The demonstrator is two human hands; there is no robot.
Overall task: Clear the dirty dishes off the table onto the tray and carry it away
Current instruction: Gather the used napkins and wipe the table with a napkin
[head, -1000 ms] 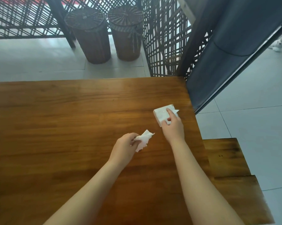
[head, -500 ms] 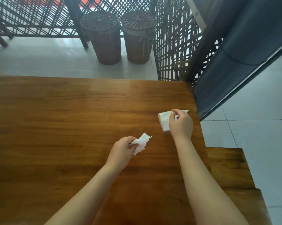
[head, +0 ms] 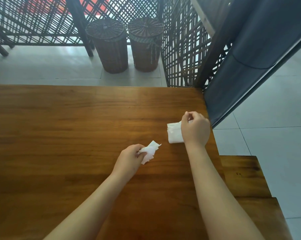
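Observation:
The brown wooden table (head: 68,135) fills the lower left of the view. My left hand (head: 129,160) rests low over it and pinches a crumpled white tissue (head: 149,151). A white pack of tissues (head: 174,134) lies near the table's right edge. My right hand (head: 195,129) hovers over that pack with thumb and fingers pinched at its top; whether they hold a sheet is hidden. No dishes or tray are in view.
A wooden bench (head: 245,177) stands below the table's right edge. Two wicker baskets (head: 109,47) (head: 145,44) stand on the tiled floor beyond the far edge, before a lattice screen (head: 180,49). A dark blue curtain (head: 258,58) hangs at the right.
My right hand has lifted from lying flat on the pack into a pinch above it. The left hand keeps its tissue. The camera has tilted down slightly.

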